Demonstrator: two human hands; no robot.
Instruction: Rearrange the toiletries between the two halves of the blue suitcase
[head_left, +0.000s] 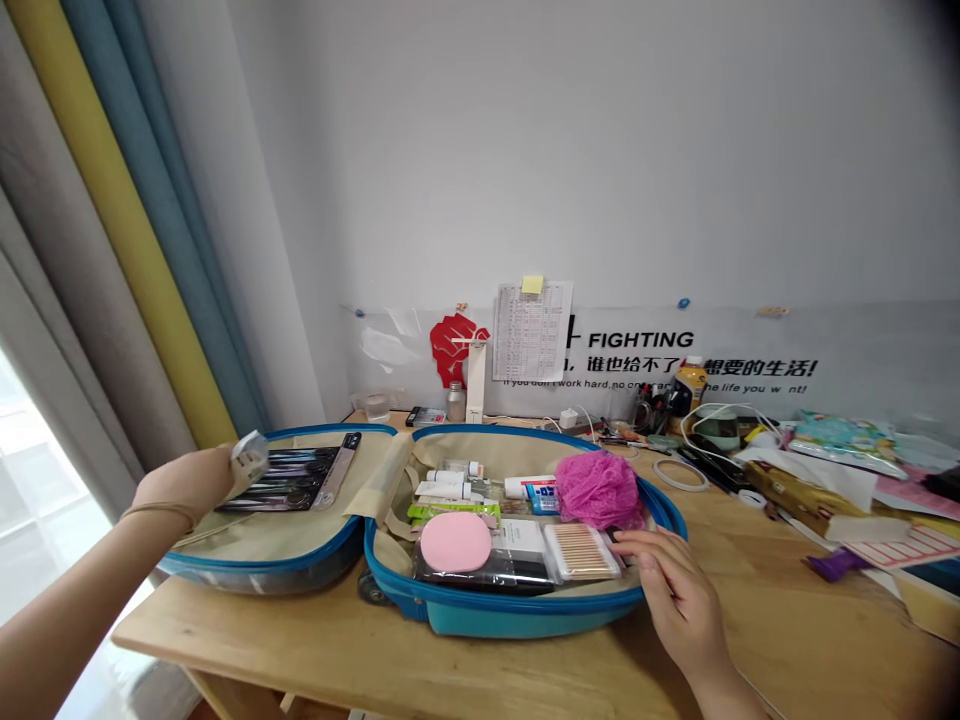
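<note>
Right hand (679,590) lies palm down w/ fingers loosely spread, holding nothing; fingertips touch the right rim of the blue suitcase (517,612), just beside the clear box of cotton swabs (581,551). Left hand (196,480) is curled round a small whitish packet (249,456) at the far left edge of the case's opened lid half, a thin band on the wrist; how tight the grip is can't be told from here. Under that hand, in the lid half, sits a dark flat pouch w/ a row of slim tools (289,478). The case lies spread flat on the wooden desk (757,610), both halves lined in beige. Main half holds a pink oval sponge (455,541) on a black pack, a green packet behind it, several white tubes, a blue-and-white tube (541,497) and a bright pink mesh bath puff (598,489), which is near the swab box. Further right, well apart from the case, the desk carries cables, a roll of tape (679,474), a yellow-capped bottle (688,384), papers and booklets. On the wall behind: a printed sheet w/ a yellow sticky note (532,330), a red fist sticker and "FIGHTING" lettering. Striped curtains (112,230) hang at left.
</note>
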